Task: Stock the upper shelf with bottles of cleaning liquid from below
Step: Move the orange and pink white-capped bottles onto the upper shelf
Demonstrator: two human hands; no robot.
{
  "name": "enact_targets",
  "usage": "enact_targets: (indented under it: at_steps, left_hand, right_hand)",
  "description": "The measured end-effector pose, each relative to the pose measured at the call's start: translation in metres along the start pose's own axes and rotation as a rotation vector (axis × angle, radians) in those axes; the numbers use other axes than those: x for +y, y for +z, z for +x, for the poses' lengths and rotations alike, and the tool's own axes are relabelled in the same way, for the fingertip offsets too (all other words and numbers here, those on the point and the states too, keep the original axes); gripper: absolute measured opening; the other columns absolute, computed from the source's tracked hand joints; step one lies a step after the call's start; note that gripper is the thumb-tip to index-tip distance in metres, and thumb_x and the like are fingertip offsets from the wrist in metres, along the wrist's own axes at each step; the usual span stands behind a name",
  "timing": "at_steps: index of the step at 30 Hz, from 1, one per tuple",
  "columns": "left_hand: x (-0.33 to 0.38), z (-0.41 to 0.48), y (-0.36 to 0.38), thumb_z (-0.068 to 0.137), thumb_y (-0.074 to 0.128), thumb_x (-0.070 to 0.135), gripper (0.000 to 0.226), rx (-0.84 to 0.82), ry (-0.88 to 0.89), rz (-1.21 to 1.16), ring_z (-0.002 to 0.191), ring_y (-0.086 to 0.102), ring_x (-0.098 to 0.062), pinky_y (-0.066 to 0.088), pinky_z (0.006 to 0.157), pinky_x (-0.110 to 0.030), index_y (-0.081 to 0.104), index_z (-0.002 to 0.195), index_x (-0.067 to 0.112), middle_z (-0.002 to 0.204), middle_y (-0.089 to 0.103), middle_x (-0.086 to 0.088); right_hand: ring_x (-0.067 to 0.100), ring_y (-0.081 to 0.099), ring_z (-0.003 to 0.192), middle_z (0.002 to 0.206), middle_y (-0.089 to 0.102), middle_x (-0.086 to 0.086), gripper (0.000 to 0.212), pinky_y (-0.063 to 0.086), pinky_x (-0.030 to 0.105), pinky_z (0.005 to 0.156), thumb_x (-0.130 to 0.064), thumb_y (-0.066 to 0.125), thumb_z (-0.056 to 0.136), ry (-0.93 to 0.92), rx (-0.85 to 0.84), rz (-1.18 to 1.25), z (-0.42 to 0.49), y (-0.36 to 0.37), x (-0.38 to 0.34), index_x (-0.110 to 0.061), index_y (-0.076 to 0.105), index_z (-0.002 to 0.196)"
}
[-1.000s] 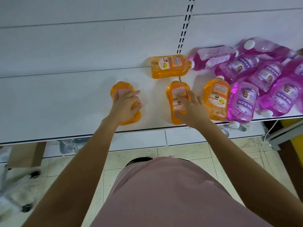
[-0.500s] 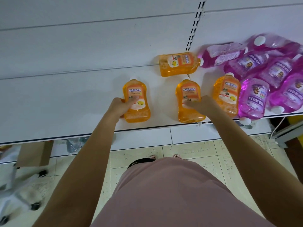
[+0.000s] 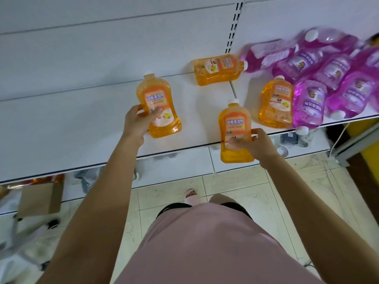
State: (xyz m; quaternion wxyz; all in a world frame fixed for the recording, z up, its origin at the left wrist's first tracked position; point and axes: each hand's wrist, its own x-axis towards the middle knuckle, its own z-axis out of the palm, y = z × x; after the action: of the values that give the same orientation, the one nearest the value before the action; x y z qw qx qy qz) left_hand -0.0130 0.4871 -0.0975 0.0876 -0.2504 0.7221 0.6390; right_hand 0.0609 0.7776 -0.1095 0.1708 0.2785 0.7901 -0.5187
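Observation:
My left hand [image 3: 139, 121] grips an orange bottle of cleaning liquid [image 3: 159, 103] by its side handle, lifted off the white shelf [image 3: 71, 130]. My right hand [image 3: 254, 145] grips a second orange bottle [image 3: 234, 124], held over the shelf's front edge with its base past the lip. Two more orange bottles lie flat on the shelf: one [image 3: 218, 69] on its side against the back panel, one [image 3: 275, 102] at the right. Several purple bottles [image 3: 309, 103] lie in a heap at the far right.
A slotted upright [image 3: 234, 23] runs up the white back panel. Below the shelf are a lower shelf with dim items [image 3: 88, 179], a cardboard piece [image 3: 40, 198] at the left, and tiled floor [image 3: 256, 193]. A yellow fixture [image 3: 371, 152] stands at the right.
Both hands have closed round the orange bottles and lifted them; the left bottle has risen and tilted, the right one has come toward me over the shelf edge.

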Motion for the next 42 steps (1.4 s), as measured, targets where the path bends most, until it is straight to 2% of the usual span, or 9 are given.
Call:
enact_targets:
  at_steps: [5, 9, 14, 18, 22, 26, 31, 35, 42]
  left_hand:
    - [-0.001, -0.026, -0.011, 0.071, 0.079, 0.019, 0.055, 0.038, 0.147, 0.017, 0.106, 0.060, -0.021, 0.053, 0.081, -0.031, 0.053, 0.119, 0.012, 0.114, 0.061, -0.002]
    - [-0.003, -0.063, -0.018, 0.072, 0.078, 0.016, 0.050, 0.060, 0.241, -0.011, 0.107, 0.060, -0.020, 0.052, 0.077, -0.025, 0.054, 0.115, 0.013, 0.113, 0.062, -0.003]
    - [0.000, -0.126, -0.039, 0.070, 0.079, 0.020, 0.056, 0.089, 0.377, -0.024, 0.109, 0.060, -0.021, 0.054, 0.083, -0.029, 0.054, 0.120, 0.011, 0.118, 0.063, -0.005]
    - [0.024, -0.192, -0.066, 0.064, 0.082, 0.023, 0.050, 0.099, 0.511, -0.076, 0.100, 0.065, -0.019, 0.056, 0.079, -0.030, 0.058, 0.107, 0.016, 0.107, 0.067, -0.002]
    - [0.068, -0.257, -0.100, 0.053, 0.082, 0.032, 0.049, 0.124, 0.674, -0.084, 0.092, 0.068, -0.017, 0.054, 0.071, -0.026, 0.059, 0.096, 0.024, 0.099, 0.069, 0.002]
    - [0.113, -0.303, -0.132, 0.054, 0.080, 0.040, 0.054, 0.156, 0.839, -0.104, 0.097, 0.068, -0.021, 0.054, 0.071, -0.027, 0.061, 0.101, 0.021, 0.104, 0.070, -0.001]
    - [0.173, -0.327, -0.170, 0.060, 0.081, 0.036, 0.058, 0.200, 0.993, -0.136, 0.097, 0.068, -0.022, 0.054, 0.071, -0.028, 0.061, 0.109, 0.012, 0.107, 0.069, -0.008]
    - [0.215, -0.315, -0.205, 0.071, 0.079, 0.024, 0.051, 0.192, 1.040, -0.158, 0.097, 0.068, -0.019, 0.056, 0.077, -0.033, 0.060, 0.115, 0.007, 0.107, 0.069, -0.005]
    - [0.274, -0.259, -0.266, 0.048, 0.089, 0.043, 0.090, 0.160, 0.960, -0.070, 0.105, 0.064, -0.019, 0.054, 0.088, -0.043, 0.053, 0.125, 0.013, 0.117, 0.065, 0.000]
  right_hand:
    - [0.022, 0.057, 0.096, 0.098, 0.061, 0.001, 0.037, 0.047, 0.027, 0.074, -0.016, 0.079, 0.069, -0.147, -0.011, 0.092, -0.025, -0.006, 0.009, -0.017, 0.052, 0.094]
    - [0.019, 0.060, 0.100, 0.105, 0.062, 0.001, 0.062, 0.050, 0.038, 0.087, -0.011, 0.082, 0.064, -0.236, -0.068, 0.168, -0.048, -0.012, 0.008, -0.010, 0.047, 0.116]
    - [0.014, 0.062, 0.095, 0.099, 0.064, -0.003, 0.061, 0.050, 0.035, 0.088, -0.007, 0.079, 0.065, -0.366, -0.135, 0.261, -0.094, -0.019, 0.001, -0.015, 0.045, 0.115]
    - [0.010, 0.064, 0.091, 0.101, 0.065, -0.002, 0.063, 0.052, 0.026, 0.078, -0.011, 0.080, 0.066, -0.492, -0.162, 0.270, -0.141, -0.026, -0.010, -0.013, 0.044, 0.117]
    - [0.011, 0.066, 0.088, 0.096, 0.066, -0.004, 0.055, 0.052, 0.031, 0.078, -0.009, 0.081, 0.063, -0.645, -0.199, 0.279, -0.185, -0.034, -0.033, -0.022, 0.046, 0.104]
    - [0.017, 0.067, 0.094, 0.100, 0.068, -0.001, 0.074, 0.054, 0.034, 0.081, -0.039, 0.086, 0.042, -0.787, -0.213, 0.292, -0.232, -0.040, -0.074, -0.025, 0.048, 0.103]
    - [0.017, 0.069, 0.089, 0.099, 0.070, -0.001, 0.070, 0.053, 0.034, 0.080, -0.029, 0.080, 0.048, -0.983, -0.208, 0.302, -0.283, -0.040, -0.143, -0.021, 0.047, 0.109]
    - [0.011, 0.069, 0.088, 0.091, 0.074, -0.009, 0.085, 0.052, 0.032, 0.081, -0.052, 0.087, 0.030, -1.087, -0.156, 0.290, -0.305, -0.032, -0.200, -0.029, 0.050, 0.102]
    - [0.011, 0.070, 0.088, 0.091, 0.073, -0.008, 0.098, 0.053, 0.026, 0.074, -0.058, 0.086, 0.015, -1.148, -0.109, 0.417, -0.310, 0.004, -0.277, -0.025, 0.050, 0.101]
